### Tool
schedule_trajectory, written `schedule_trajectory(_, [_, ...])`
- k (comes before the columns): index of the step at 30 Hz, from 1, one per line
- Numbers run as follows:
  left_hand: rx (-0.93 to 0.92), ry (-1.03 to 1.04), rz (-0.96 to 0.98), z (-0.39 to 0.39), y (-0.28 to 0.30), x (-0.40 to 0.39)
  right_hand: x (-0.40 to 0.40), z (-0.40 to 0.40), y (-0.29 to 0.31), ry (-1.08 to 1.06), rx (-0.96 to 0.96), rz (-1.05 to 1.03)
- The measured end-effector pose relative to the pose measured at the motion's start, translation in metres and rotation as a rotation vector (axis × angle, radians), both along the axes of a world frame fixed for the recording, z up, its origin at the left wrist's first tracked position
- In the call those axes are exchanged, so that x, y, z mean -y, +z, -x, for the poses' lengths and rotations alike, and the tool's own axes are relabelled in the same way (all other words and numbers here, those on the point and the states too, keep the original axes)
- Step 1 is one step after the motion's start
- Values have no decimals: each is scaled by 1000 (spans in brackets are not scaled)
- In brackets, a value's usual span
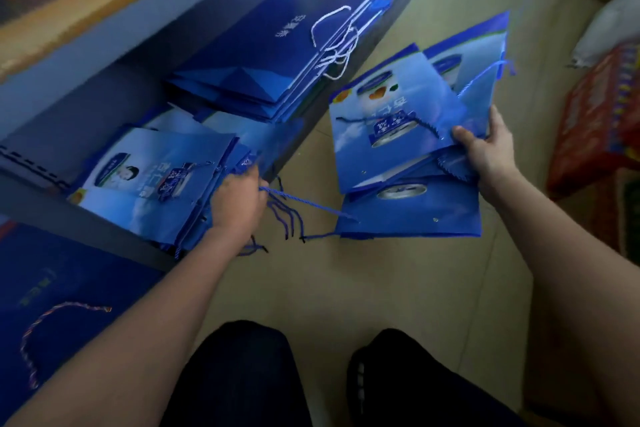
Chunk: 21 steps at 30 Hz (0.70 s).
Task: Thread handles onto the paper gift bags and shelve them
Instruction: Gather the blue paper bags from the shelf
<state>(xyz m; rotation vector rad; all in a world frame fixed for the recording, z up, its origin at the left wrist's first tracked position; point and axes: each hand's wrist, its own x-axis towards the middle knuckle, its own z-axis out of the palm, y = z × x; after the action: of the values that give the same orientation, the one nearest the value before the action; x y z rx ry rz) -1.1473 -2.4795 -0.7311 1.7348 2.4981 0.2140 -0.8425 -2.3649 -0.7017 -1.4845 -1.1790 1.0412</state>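
Right hand [486, 149] grip closed round a fanned bunch of flat blue gift bags [398, 135], thumb on top, fingers underneath; bunch held over the floor [398, 288], long axis roughly left-right, eyelet edges toward the camera. Left hand [239, 201] curled at the near edge of the bag stack [152, 184] on the shelf [52, 135], blue cord handles [287, 215] trailing from the fingers; exact pinch unclear from blur. Stack flat, handle ends off the shelf's front edge. Darker blue bags [256, 55] with white cords further along the shelf.
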Motion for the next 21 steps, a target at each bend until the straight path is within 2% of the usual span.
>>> schedule_trajectory(3, [112,37,-272,3,24,2,7,15,-11,51,97,86])
schedule_trajectory(5, [95,-23,-331,-11,25,10,13,32,-15,134,153,124])
schedule_trajectory(7, [77,-128,-282,-33,17,22,21,48,-22,235,200,174])
schedule_trajectory(9, [138,-228,-175,-53,10,28,29,60,-27,283,225,248])
schedule_trajectory(13, [193,-371,-92,-68,0,29,33,65,-26,238,94,365])
schedule_trajectory(16, [225,-511,-119,-85,-7,31,35,61,-16,284,-42,462])
schedule_trajectory(18, [255,-549,-193,-104,-9,28,39,59,-16,371,23,488])
schedule_trajectory(19, [252,-590,-209,-114,-9,27,41,56,-17,351,47,484])
schedule_trajectory(21, [294,-672,-67,-127,-5,25,44,42,-13,227,31,478])
